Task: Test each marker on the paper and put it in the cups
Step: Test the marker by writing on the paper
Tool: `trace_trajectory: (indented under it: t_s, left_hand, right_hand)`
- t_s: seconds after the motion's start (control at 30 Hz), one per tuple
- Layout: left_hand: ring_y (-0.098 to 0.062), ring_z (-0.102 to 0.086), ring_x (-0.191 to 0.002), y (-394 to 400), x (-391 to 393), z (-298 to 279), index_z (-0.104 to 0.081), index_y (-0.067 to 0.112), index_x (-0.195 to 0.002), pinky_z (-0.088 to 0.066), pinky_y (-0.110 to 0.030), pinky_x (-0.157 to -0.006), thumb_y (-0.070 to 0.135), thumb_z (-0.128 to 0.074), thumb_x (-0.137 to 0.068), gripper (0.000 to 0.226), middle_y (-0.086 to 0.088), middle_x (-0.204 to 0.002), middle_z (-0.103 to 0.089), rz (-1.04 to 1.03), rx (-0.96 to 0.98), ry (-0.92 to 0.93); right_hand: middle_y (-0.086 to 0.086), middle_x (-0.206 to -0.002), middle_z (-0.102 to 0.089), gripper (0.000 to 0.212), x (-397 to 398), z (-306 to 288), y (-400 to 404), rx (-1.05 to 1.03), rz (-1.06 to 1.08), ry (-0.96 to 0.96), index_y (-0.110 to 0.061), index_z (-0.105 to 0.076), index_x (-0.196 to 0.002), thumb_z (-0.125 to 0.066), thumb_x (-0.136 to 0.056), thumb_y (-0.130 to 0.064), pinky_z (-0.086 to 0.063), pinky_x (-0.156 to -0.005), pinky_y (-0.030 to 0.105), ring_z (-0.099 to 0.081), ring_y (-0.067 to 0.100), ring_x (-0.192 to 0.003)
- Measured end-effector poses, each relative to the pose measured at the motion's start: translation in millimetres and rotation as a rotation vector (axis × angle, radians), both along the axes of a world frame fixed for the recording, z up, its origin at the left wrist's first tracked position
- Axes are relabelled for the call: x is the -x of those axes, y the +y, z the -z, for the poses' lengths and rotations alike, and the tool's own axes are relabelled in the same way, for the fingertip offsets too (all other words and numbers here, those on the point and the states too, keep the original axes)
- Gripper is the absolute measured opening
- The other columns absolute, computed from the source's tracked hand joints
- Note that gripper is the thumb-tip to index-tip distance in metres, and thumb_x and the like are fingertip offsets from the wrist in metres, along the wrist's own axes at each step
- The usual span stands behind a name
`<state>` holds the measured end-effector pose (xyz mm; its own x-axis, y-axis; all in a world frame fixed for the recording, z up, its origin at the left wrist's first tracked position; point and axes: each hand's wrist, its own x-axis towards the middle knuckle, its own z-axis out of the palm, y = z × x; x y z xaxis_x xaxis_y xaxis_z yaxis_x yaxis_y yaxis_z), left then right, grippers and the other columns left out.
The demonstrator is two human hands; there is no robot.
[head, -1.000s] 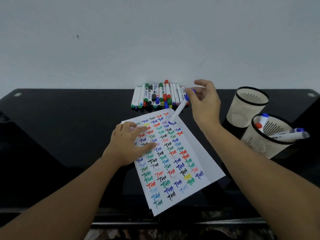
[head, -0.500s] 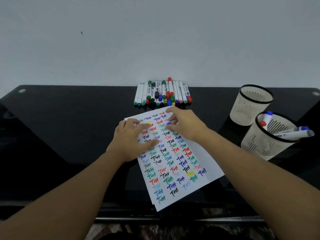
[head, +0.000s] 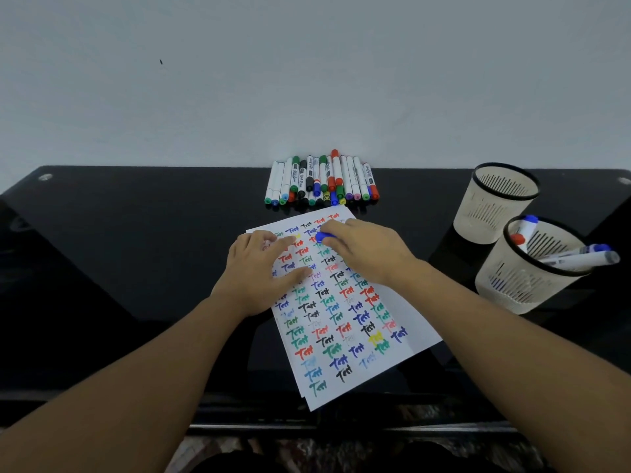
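A white paper (head: 415, 331) covered with coloured "Test" words lies on the black table. My left hand (head: 263, 271) presses flat on the paper's upper left part. My right hand (head: 367, 250) grips a blue marker (head: 322, 237) over the paper's top; only its blue end shows past my fingers. A row of several markers (head: 322, 180) lies at the table's far edge by the wall. Two beige mesh cups stand at the right: the far cup (head: 495, 203) shows nothing inside, the near cup (head: 532, 268) holds several markers.
The black glass table (head: 136, 250) runs to a pale wall behind. Its front edge is just below the paper. Wide bare table surface lies left of the paper, and the cups crowd the right side.
My right hand came down from the marker row with the blue marker onto the top of the paper. My left hand stayed pressed on the sheet.
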<state>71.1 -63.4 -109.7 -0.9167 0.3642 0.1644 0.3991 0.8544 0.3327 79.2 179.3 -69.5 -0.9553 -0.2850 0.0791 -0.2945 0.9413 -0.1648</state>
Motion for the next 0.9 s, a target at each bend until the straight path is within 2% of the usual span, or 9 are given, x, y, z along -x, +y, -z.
trace_trajectory:
  t_s: [0.2, 0.3, 0.43, 0.53, 0.63, 0.7, 0.77, 0.83, 0.9]
  left_hand:
    - [-0.014, -0.036, -0.125, -1.8, -2.5, 3.3, -0.045, 0.036, -0.149, -0.033, -0.041, -0.111, 0.064, -0.046, -0.098, 0.058, 0.008, -0.134, -0.051, 0.063, -0.041, 0.156]
    - [-0.013, -0.041, -0.120, -1.8, -4.3, 4.3, -0.053, 0.032, -0.144, -0.036, -0.036, -0.105, 0.054, -0.051, -0.100, 0.050, 0.007, -0.127, -0.057, 0.105, -0.054, 0.223]
    - [-0.015, -0.046, -0.112, -2.7, -5.5, 5.3, -0.060, 0.026, -0.138, -0.037, -0.030, -0.094, 0.046, -0.053, -0.101, 0.043, 0.003, -0.119, -0.062, 0.152, -0.061, 0.311]
    - [-0.017, -0.051, -0.105, -3.3, -6.5, 4.8, -0.066, 0.022, -0.131, -0.044, -0.034, -0.088, 0.034, -0.059, -0.100, 0.034, 0.001, -0.113, -0.065, 0.191, -0.082, 0.359]
    - [-0.016, -0.050, -0.105, -3.2, -8.1, 2.9, -0.066, 0.019, -0.128, -0.048, -0.038, -0.088, 0.031, -0.058, -0.101, 0.030, 0.002, -0.112, -0.064, 0.169, -0.084, 0.323]
    - [-0.015, -0.050, -0.108, -2.6, -8.3, 1.0, -0.065, 0.018, -0.126, -0.047, -0.039, -0.092, 0.033, -0.055, -0.103, 0.030, 0.004, -0.114, -0.063, 0.111, -0.102, 0.251]
    - [-0.014, -0.048, -0.112, -2.0, -7.2, 0.2, -0.064, 0.019, -0.127, -0.046, -0.038, -0.096, 0.036, -0.054, -0.103, 0.031, 0.005, -0.118, -0.061, 0.064, -0.104, 0.178]
    - [-0.013, -0.045, -0.114, -1.7, -5.8, 0.7, -0.063, 0.021, -0.129, -0.044, -0.036, -0.099, 0.038, -0.056, -0.101, 0.034, 0.006, -0.121, -0.058, 0.035, -0.103, 0.136]
    - [-0.012, -0.043, -0.118, -1.1, -5.9, 0.0, -0.059, 0.023, -0.135, -0.043, -0.035, -0.102, 0.041, -0.056, -0.100, 0.040, 0.007, -0.125, -0.055, 0.013, -0.108, 0.101]
  right_hand:
    - [-0.007, -0.108, -0.072, 0.038, -5.9, 0.0, -17.7, -0.189, -0.051, 0.070, -0.045, -0.043, -0.146, -0.031, -0.110, -0.054, -0.049, -0.056, 0.031, -0.068, 0.017, -0.089]
    - [-0.007, -0.101, -0.071, 0.032, -6.6, 1.8, -23.3, -0.154, -0.052, 0.075, -0.043, -0.049, -0.135, -0.033, -0.109, -0.055, -0.053, -0.061, 0.034, -0.067, 0.017, -0.088]
    - [-0.009, -0.091, -0.062, 0.035, -8.5, 0.2, -26.9, -0.145, -0.082, 0.009, -0.044, -0.055, -0.130, -0.036, -0.107, -0.061, -0.045, -0.057, 0.031, -0.063, 0.017, -0.085]
    - [-0.010, -0.090, -0.057, 0.036, -10.2, -1.9, -31.7, -0.162, -0.095, 0.005, -0.043, -0.055, -0.133, -0.038, -0.107, -0.060, -0.037, -0.057, 0.031, -0.060, 0.017, -0.086]
    - [-0.007, -0.100, -0.061, 0.040, -13.4, -1.6, -31.3, -0.124, -0.077, 0.021, -0.037, -0.051, -0.137, -0.041, -0.106, -0.060, -0.043, -0.064, 0.033, -0.064, 0.019, -0.097]
    - [0.000, -0.113, -0.062, 0.041, -15.3, 0.1, -26.0, 0.044, -0.034, 0.003, -0.033, -0.038, -0.145, -0.046, -0.107, -0.045, -0.047, -0.069, 0.037, -0.063, 0.021, -0.097]
    - [0.006, -0.114, -0.057, 0.046, -17.9, -2.0, -17.7, 0.265, 0.005, -0.088, -0.035, -0.030, -0.143, -0.046, -0.104, -0.017, -0.051, -0.074, 0.043, -0.062, 0.023, -0.092]
    - [0.007, -0.119, -0.054, 0.048, -19.2, -5.0, -8.5, 0.302, 0.038, -0.110, -0.037, -0.039, -0.136, -0.044, -0.102, -0.004, -0.056, -0.083, 0.050, -0.064, 0.027, -0.097]
    - [0.003, -0.120, -0.057, 0.031, -21.3, -5.3, 1.0, 0.352, 0.094, -0.089, -0.031, -0.057, -0.122, -0.044, -0.107, -0.007, -0.057, -0.088, 0.044, -0.066, 0.021, -0.097]
